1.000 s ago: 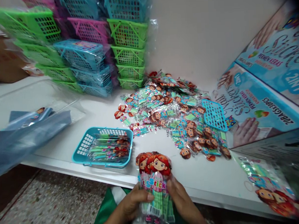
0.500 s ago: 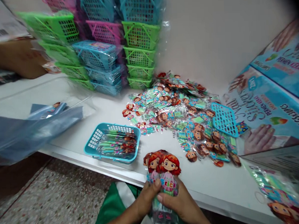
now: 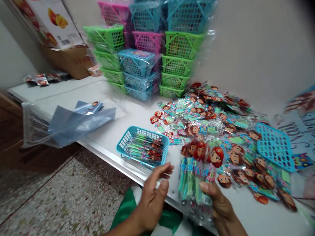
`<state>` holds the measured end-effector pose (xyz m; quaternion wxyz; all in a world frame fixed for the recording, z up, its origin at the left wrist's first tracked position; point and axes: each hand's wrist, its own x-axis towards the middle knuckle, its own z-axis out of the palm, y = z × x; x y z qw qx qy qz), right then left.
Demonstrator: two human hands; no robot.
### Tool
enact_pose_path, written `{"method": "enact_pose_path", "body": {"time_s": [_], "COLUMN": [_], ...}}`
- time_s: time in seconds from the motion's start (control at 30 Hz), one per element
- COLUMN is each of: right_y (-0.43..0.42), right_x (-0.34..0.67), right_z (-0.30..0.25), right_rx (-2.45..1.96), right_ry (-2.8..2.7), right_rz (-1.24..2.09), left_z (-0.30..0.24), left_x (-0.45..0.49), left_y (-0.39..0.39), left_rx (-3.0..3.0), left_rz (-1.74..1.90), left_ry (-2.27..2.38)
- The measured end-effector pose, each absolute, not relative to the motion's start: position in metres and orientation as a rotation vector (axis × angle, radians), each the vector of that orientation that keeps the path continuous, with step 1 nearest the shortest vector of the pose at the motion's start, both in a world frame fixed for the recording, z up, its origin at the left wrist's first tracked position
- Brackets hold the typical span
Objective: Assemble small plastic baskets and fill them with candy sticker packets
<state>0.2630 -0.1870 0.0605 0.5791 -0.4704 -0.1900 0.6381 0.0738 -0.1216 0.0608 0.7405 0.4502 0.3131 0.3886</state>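
Note:
My right hand [image 3: 221,202] grips a fanned bunch of plastic-wrapped stick packets [image 3: 194,182], each topped with a red-haired or brown-haired cartoon girl's head. Its thumb presses on the front packet. To the left, my left hand [image 3: 153,194] is apart from the bunch, fingers loosely curved and holding nothing. Just beyond it stands a blue plastic basket [image 3: 119,147] at the table's front edge, with several such packets lying inside. A large heap of the same packets [image 3: 199,119] spreads over the table behind the held bunch.
Stacks of wrapped baskets, green [image 3: 183,45], pink [image 3: 149,42] and blue [image 3: 136,65], rise against the wall. A blue perforated lid [image 3: 275,146] lies on the heap's right side. Clear plastic bags [image 3: 69,122] hang over the table's left edge. A printed carton [image 3: 304,122] stands at right.
My left hand has let go of the packets and moved left. The bunch, now fanned out, stays in my right hand. The view has swung to the left.

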Motion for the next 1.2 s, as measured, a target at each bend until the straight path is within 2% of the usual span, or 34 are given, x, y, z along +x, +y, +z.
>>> {"method": "enact_pose_path", "body": {"time_s": [0.07,0.13,0.3,0.43,0.73,0.83,1.03,1.2], "right_y": [-0.167,-0.141,-0.076,-0.046,-0.039,-0.044,-0.048,-0.053], "right_x": [0.273,0.281,0.278,0.262,0.240,0.236,0.237,0.227], "right_z": [0.077,0.097,0.140,0.149,0.122,0.116,0.132,0.119], "right_rx": [-1.142,-1.175,-1.296,-1.487,-1.960,-1.968,-1.975,-2.031], "right_ry": [-0.567,-0.753,-1.196,-1.521,-2.318,-2.392,-2.336,-2.353], "right_rz": [1.407,1.304,1.232,1.108,0.434,0.269,0.228,-0.188], "left_z": [0.057,0.048,0.022,0.016,0.019,0.017,0.016,0.014], "left_x": [0.048,0.026,0.013,0.040,0.072,0.071,0.072,0.071], "left_y": [-0.100,-0.074,-0.037,-0.054,-0.079,-0.078,-0.078,-0.078], "left_rx": [1.615,2.077,2.627,2.658,2.646,2.648,2.633,2.633], "left_rz": [1.041,1.060,0.881,0.956,0.958,0.957,0.943,0.947], "left_ry": [0.823,0.895,0.798,0.800,0.850,0.847,0.857,0.866]}}
